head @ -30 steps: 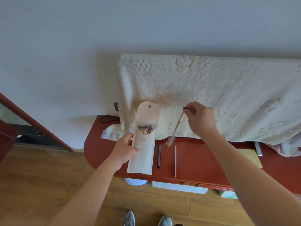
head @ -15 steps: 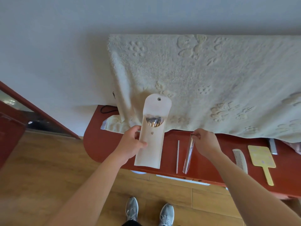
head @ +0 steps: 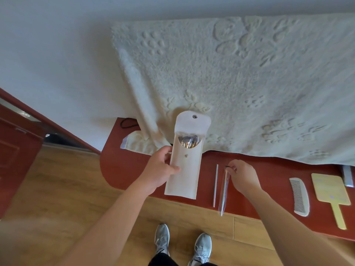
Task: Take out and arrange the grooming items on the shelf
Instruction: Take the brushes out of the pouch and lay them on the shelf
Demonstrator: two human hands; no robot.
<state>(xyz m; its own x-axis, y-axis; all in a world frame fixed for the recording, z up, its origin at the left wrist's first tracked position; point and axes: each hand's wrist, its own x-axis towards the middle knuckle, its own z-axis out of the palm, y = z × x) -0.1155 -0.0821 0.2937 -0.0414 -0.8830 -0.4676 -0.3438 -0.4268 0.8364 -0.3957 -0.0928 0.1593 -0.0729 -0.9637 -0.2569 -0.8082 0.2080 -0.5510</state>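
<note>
i have the left hand (head: pixel 161 169) gripping a long cream pouch (head: pixel 184 175) by its left edge, thumb curled over the front face; the pouch is flat, smooth and matte (soft leather, perhaps; i can't confirm), with a rounded flap standing open at its 12 o'clock end and a metal snap stud on both flap and body; shiny metal tool ends crowd its curved mouth; its long axis runs 12 to 6, mouth toward 12, in front of the glossy red-brown shelf (head: pixel 130 169); at the pouch's 3 o'clock the right hand (head: pixel 243 175) pinches the top end of a slim pointed tool (head: pixel 223 191) in a clear plastic sleeve; that tool also runs 12 to 6, point toward 6, tip past the shelf's front edge; whether it rests on the wood i cannot tell; just at its 9 o'clock lies a thin pale rod (head: pixel 216 183), parallel; farther toward 3 lie a white curved comb (head: pixel 299 196) and a pale yellow hand mirror (head: pixel 327 187), handle toward 6; a nubby cream blanket (head: pixel 240 83) embossed with paw prints hangs behind.
</note>
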